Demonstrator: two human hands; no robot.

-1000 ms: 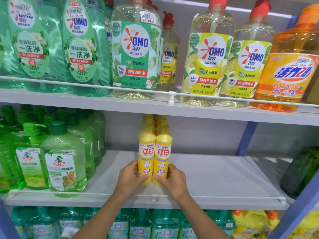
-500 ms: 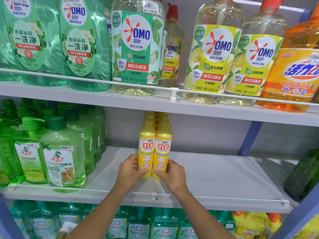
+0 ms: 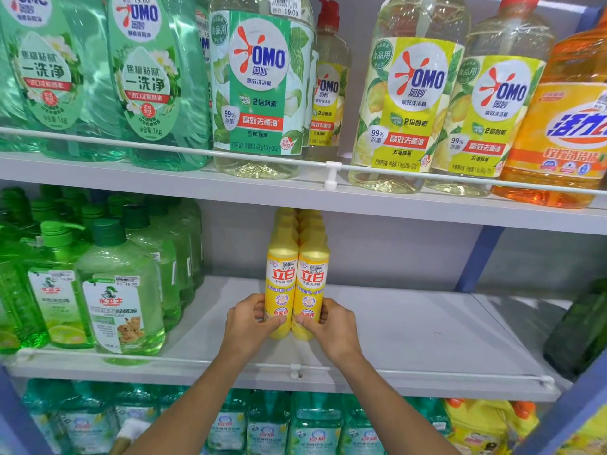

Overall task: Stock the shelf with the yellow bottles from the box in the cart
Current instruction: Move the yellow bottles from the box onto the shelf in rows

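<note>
Your left hand point(image 3: 250, 318) and right hand point(image 3: 330, 325) each grip a front yellow bottle point(image 3: 281, 290) on the shelf point(image 3: 410, 326). You're squaring the rows; next, let go.

A shop aisle — railed shelves point(image 3: 410, 343) of price-stickered dish-soap bottles point(image 3: 262, 87).
</note>
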